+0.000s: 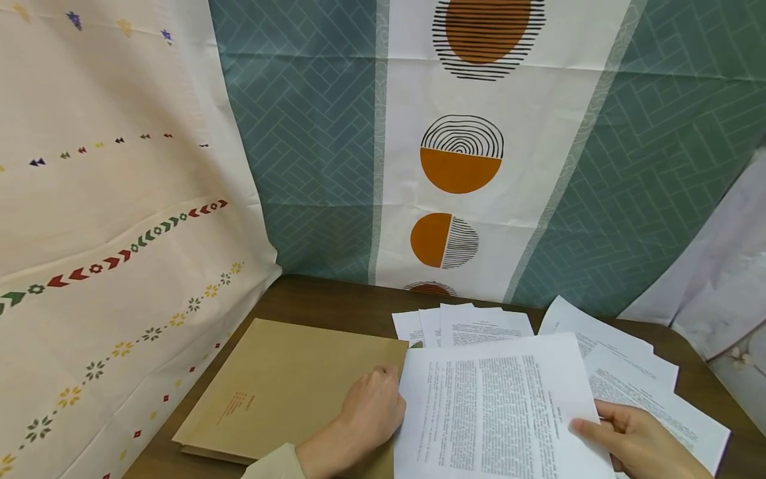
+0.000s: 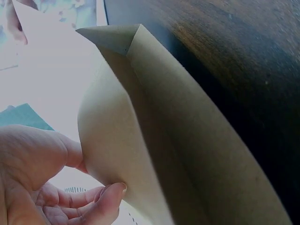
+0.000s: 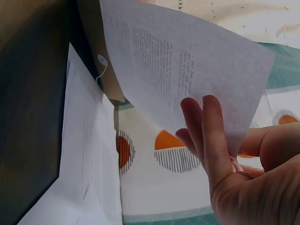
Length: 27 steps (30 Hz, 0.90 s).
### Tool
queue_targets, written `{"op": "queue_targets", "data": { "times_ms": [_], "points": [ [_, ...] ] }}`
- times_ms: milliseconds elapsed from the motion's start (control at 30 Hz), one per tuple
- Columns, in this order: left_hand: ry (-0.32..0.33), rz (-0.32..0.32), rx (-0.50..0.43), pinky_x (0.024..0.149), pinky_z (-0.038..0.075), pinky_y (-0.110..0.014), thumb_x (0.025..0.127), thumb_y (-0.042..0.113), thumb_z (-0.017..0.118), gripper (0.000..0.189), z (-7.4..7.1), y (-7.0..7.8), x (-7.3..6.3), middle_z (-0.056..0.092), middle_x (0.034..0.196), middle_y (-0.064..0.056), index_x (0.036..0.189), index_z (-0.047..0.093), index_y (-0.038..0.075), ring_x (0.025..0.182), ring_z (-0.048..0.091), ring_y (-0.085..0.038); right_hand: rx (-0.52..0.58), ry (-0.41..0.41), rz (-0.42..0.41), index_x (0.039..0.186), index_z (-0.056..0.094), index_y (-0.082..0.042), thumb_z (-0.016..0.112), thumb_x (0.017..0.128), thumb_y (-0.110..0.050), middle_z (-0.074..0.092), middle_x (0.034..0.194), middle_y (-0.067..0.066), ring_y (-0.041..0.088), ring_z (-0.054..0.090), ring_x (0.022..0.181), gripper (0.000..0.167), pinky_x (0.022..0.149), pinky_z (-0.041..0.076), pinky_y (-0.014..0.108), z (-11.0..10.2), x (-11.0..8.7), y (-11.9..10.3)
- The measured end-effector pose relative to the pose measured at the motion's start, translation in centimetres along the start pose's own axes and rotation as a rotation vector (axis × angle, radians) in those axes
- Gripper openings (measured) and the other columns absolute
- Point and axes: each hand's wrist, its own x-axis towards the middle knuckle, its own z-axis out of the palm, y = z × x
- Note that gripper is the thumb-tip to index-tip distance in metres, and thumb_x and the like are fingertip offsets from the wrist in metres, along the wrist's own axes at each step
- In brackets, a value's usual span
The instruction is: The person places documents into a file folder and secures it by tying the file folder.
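Observation:
A brown paper document envelope [image 1: 293, 379] with small red print lies on the table's left half. My left hand [image 1: 371, 409] pinches the edge of its open side between thumb and fingers. The left wrist view shows the envelope [image 2: 112, 126] gaping, its inner fold visible beside the left hand [image 2: 65, 183]. My right hand [image 1: 637, 436] holds a printed sheet [image 1: 491, 412] by its right edge, thumb on the text side. That sheet is raised, its left edge beside the envelope's opening. Whether any of it is inside cannot be told. In the right wrist view a white string button [image 3: 102, 59] shows on the brown paper.
Several printed papers [image 1: 485, 326] lie fanned behind the held sheet. More loose papers [image 1: 646, 392] overlap at the right. The dark wooden table [image 1: 335, 299] backs onto a green and white patterned cloth [image 1: 317, 133]; a cream cloth [image 1: 108, 199] hangs at the left.

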Motion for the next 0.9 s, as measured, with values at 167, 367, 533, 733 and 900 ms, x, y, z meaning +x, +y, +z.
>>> {"op": "queue_targets", "data": {
  "times_ms": [167, 367, 533, 733, 900],
  "points": [
    [-0.004, -0.009, -0.010, 0.046, 0.046, -0.034, 0.075, 0.003, 0.069, 0.015, -0.1, 0.0, 0.1, 0.049, 0.065, -0.005, 0.078, 0.055, 0.003, 0.053, 0.060, -0.023, 0.080, -0.088, -0.037, 0.141, 0.043, 0.019, 0.060, 0.104, -0.031, 0.075, 0.099, 0.010, 0.024, 0.071, 0.075, 0.064, 0.062, 0.057, 0.030, 0.4, 0.3, -0.5],
    [-0.013, -0.005, -0.014, 0.045, 0.045, -0.033, 0.075, 0.002, 0.069, 0.014, -0.2, 0.0, 0.0, 0.049, 0.066, -0.005, 0.078, 0.055, 0.003, 0.052, 0.058, -0.021, 0.228, -0.240, -0.093, 0.138, 0.044, 0.020, 0.054, 0.107, -0.024, 0.075, 0.110, 0.017, 0.037, 0.075, 0.087, 0.055, 0.074, 0.061, 0.040, 1.0, 1.0, -0.1],
    [-0.006, -0.003, -0.017, 0.045, 0.045, -0.033, 0.075, 0.002, 0.069, 0.015, -0.2, 0.0, 0.0, 0.049, 0.065, -0.005, 0.078, 0.054, 0.003, 0.052, 0.057, -0.021, 0.304, -0.345, -0.153, 0.134, 0.048, 0.022, 0.048, 0.110, -0.017, 0.074, 0.111, 0.018, 0.039, 0.075, 0.087, 0.045, 0.075, 0.061, 0.041, 1.5, 1.3, 0.1],
    [-0.010, 0.002, -0.017, 0.044, 0.043, -0.031, 0.074, 0.001, 0.068, 0.015, -0.1, 0.0, 0.0, 0.049, 0.064, -0.004, 0.077, 0.054, 0.004, 0.051, 0.054, -0.016, 0.281, -0.374, -0.155, 0.130, 0.055, 0.017, 0.049, 0.109, -0.018, 0.075, 0.107, 0.018, 0.027, 0.071, 0.073, 0.041, 0.064, 0.057, 0.027, 2.4, 1.8, 0.0],
    [-0.021, -0.002, -0.017, 0.044, 0.043, -0.031, 0.076, 0.002, 0.068, 0.013, -0.1, 0.1, 0.0, 0.049, 0.065, -0.004, 0.078, 0.055, 0.003, 0.052, 0.054, -0.015, 0.267, -0.428, -0.194, 0.121, 0.061, 0.014, 0.047, 0.110, -0.018, 0.074, 0.099, 0.020, 0.017, 0.066, 0.067, 0.036, 0.058, 0.050, 0.021, 3.0, 2.3, -0.1]
  ]
}}
